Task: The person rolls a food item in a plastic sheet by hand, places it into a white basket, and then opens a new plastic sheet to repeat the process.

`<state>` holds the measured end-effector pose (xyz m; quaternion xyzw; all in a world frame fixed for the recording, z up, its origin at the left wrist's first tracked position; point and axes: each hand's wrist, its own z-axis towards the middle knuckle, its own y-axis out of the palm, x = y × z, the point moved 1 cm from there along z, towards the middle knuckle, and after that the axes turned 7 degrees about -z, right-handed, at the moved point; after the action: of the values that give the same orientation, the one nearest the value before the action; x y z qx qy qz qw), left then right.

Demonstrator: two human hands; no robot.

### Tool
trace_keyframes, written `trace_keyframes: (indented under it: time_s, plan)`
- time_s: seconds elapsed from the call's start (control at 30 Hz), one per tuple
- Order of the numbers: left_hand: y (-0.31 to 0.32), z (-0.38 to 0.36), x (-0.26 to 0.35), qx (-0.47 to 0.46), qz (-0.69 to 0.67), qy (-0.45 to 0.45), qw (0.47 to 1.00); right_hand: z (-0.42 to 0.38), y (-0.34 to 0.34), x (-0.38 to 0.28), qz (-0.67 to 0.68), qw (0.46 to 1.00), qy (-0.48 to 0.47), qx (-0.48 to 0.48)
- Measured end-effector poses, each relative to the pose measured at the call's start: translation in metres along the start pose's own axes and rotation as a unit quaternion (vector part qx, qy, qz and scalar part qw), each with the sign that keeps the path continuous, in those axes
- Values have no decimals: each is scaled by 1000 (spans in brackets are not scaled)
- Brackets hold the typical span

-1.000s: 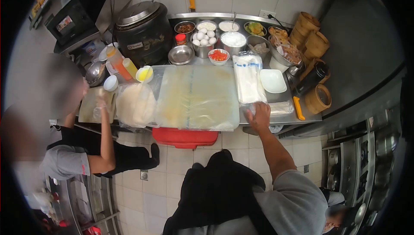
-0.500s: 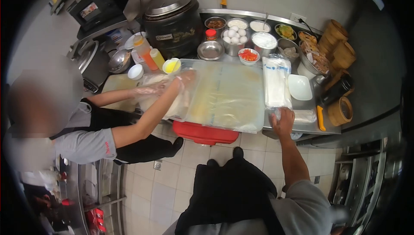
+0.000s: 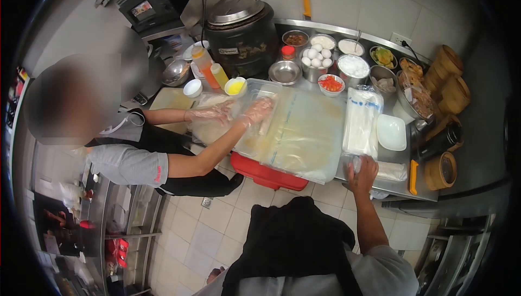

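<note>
Head view, right hand [image 3: 363, 173] curled at clear plastic [image 3: 356, 163], left hand [image 3: 215, 274] low

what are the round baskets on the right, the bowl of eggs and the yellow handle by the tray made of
The round baskets look like matte bamboo or wood, tan with banded rims. The egg bowl seems metal, grey and shiny. The yellow handle is probably smooth plastic, evenly coloured.
</note>
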<state>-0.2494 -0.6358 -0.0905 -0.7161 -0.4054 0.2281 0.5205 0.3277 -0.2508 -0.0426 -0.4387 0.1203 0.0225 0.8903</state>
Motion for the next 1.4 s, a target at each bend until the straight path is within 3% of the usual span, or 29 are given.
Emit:
trace_keyframes:
  time_s: [0.03,0.07,0.13,0.37,0.57,1.4]
  plan:
    - [-6,6,-3,-79,13,-1,997,-2,1,1,4,1000,2,-3]
    - [0,8,-7,-75,14,-4,997,-4,2,1,8,1000,2,-4]
    - [24,13,-19,41,21,18,999,-4,3,3,14,1000,11,12]
    - [20,3,-17,125,1,61,990,-11,9,10,47,999,12,9]
    - [-9,-14,20,85,16,-9,996,-12,14,15,52,999,3,3]
    - [-38,-21,40,-15,39,-17,999,-16,20,19,31,998,-42,25]
